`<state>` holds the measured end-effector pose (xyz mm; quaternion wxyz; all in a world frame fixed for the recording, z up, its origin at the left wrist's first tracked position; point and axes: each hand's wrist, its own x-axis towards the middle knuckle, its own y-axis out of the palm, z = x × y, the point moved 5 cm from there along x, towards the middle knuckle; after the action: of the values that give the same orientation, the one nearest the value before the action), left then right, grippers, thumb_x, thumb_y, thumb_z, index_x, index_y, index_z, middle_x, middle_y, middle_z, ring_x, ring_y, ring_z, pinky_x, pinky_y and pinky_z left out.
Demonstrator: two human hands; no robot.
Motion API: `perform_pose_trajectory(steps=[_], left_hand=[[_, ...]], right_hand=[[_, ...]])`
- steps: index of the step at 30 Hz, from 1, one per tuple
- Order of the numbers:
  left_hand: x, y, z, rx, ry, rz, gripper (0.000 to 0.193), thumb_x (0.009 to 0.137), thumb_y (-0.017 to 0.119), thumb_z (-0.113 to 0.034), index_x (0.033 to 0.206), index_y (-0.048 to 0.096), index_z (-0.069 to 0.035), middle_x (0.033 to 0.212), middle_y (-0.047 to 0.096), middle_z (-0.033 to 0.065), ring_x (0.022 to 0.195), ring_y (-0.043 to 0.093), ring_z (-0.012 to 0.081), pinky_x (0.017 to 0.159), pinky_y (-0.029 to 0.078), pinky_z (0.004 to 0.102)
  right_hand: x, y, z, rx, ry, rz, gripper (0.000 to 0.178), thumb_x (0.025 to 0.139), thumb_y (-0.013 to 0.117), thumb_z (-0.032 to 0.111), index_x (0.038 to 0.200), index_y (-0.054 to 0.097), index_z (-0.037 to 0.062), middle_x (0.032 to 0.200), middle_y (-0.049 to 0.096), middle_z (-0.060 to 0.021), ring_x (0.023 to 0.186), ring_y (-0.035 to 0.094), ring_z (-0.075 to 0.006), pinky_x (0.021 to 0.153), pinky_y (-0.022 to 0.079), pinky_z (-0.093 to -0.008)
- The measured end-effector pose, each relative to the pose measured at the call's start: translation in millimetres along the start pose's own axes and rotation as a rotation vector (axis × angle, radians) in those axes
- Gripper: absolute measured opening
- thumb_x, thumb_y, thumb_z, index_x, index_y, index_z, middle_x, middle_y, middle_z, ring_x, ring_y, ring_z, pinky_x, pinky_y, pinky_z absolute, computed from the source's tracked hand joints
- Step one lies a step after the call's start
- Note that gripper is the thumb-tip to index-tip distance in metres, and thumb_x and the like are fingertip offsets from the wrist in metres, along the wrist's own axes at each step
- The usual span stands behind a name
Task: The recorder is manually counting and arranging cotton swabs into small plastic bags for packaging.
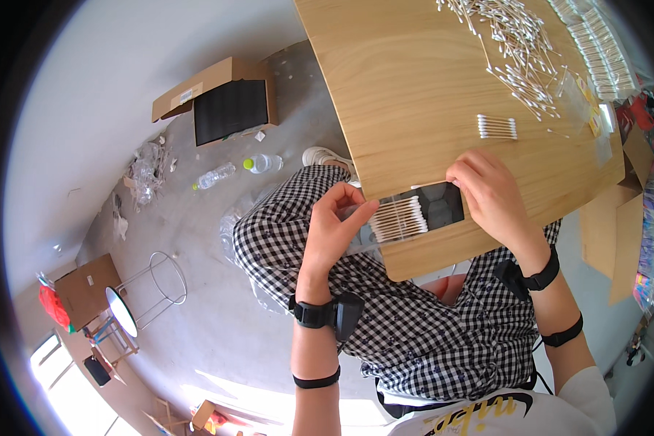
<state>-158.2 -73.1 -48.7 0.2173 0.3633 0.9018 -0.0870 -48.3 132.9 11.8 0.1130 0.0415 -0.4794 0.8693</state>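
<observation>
My left hand (334, 229) is closed in a pinch at the left end of a row of cotton swabs (401, 219). Clear plastic film (362, 240), apparently a bag, shows around its fingers and beneath that end of the row. The swabs lie side by side on a dark grey pad with a hexagon pattern (443, 207) at the table's near edge. Above the pad, my right hand (490, 195) pinches a single cotton swab (432, 184) between thumb and forefinger, its white tip pointing left. Farther off, a small neat row of swabs (497, 127) lies on the wooden table (400, 94).
A large loose heap of cotton swabs (512, 51) covers the table's far side. Filled clear packs (599, 54) lie at the far right. Cardboard boxes (609, 232) stand right of the table. Two plastic bottles (263, 163) and an opened carton (232, 102) are on the floor.
</observation>
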Motion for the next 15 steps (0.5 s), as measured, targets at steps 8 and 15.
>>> perform_pose_trajectory(steps=[8, 15], left_hand=[[0, 1, -3, -0.025, 0.032, 0.004, 0.015, 0.087, 0.072, -0.011, 0.087, 0.057, -0.005, 0.082, 0.062, -0.003, 0.077, 0.055, 0.0034, 0.069, 0.044, 0.019], [0, -1, -2, -0.035, 0.046, 0.004, 0.016, 0.086, 0.073, -0.01, 0.086, 0.058, -0.005, 0.081, 0.061, -0.0032, 0.076, 0.055, 0.0027, 0.069, 0.044, 0.0174]], right_hand=[[3, 10, 17, -0.149, -0.111, 0.105, 0.021, 0.072, 0.059, -0.005, 0.09, 0.06, 0.0052, 0.083, 0.052, -0.006, 0.085, 0.055, -0.0246, 0.074, 0.047, -0.0375], [6, 14, 27, -0.118, -0.12, 0.093, 0.022, 0.072, 0.059, -0.006, 0.091, 0.061, 0.0052, 0.084, 0.053, -0.006, 0.087, 0.055, -0.0251, 0.076, 0.048, -0.0377]])
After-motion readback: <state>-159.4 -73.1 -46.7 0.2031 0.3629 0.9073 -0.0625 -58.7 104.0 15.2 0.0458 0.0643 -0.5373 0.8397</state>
